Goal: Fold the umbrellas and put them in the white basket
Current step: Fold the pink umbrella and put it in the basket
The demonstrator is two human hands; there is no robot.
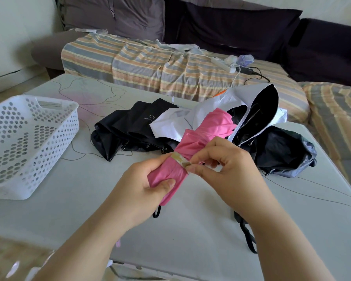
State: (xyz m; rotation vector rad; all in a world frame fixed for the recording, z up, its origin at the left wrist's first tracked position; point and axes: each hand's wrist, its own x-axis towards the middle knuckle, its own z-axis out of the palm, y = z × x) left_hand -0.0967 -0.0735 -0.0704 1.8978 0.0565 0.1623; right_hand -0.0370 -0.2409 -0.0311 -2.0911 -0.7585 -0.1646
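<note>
A rolled pink umbrella (203, 136) is held above the grey table (85, 199) at mid-frame. My left hand (144, 187) grips its lower end. My right hand (225, 165) pinches the tip of the beige closing strap (179, 158) that wraps the roll. Behind it lie a black umbrella (130, 128) marked UV, a white umbrella (257, 110) with a black lining, and a dark one (286, 151) at the right, all loose. The white perforated basket (26, 142) stands at the left with nothing in it.
A sofa with a striped cover (150, 63) runs along the table's far edge, with a power strip (223, 64) and cables on it. Dark cushions (241, 29) sit behind. A black wrist strap (247, 234) hangs below my right forearm.
</note>
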